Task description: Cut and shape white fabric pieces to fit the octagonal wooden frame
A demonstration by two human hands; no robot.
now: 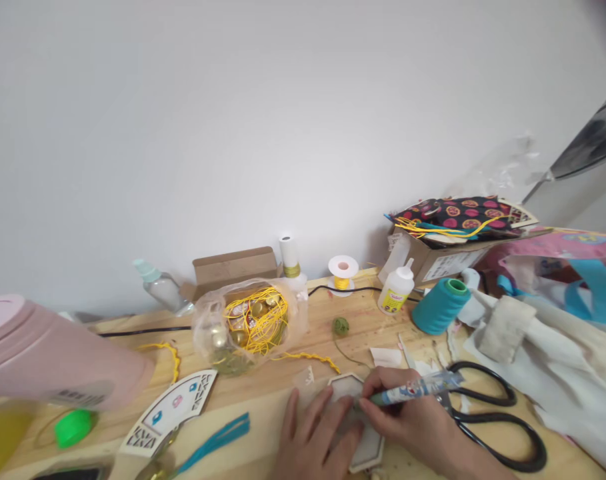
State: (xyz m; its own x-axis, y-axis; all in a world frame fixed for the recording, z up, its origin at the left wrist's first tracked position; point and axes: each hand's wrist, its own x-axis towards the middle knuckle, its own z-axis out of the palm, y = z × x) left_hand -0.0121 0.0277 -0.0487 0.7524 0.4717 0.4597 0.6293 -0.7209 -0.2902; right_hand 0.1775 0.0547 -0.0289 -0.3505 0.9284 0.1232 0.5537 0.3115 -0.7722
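Observation:
My left hand [315,437] lies with its fingers spread over a pale, dark-edged, polygonal piece [347,385] and presses it to the wooden table. My right hand [410,420] grips a patterned blue-and-white pen [417,388], its tip end down over the same piece. Fingers hide much of the piece and the exact contact point of the pen. Just right of my right hand lie black-handled scissors [515,427]. Teal strips [215,441] and a fan-shaped white decorated piece [175,410] are to the left of my left hand. A small green thread ball [341,325] sits beyond both hands.
A plastic bag of yellow cord [260,327], a yellow thread spool [343,270], a glue bottle [397,288] and a teal thread cone [440,307] stand farther back. A large pink bottle [57,353] occupies the left; a filled cardboard box [433,260] and white cloth [573,380] the right.

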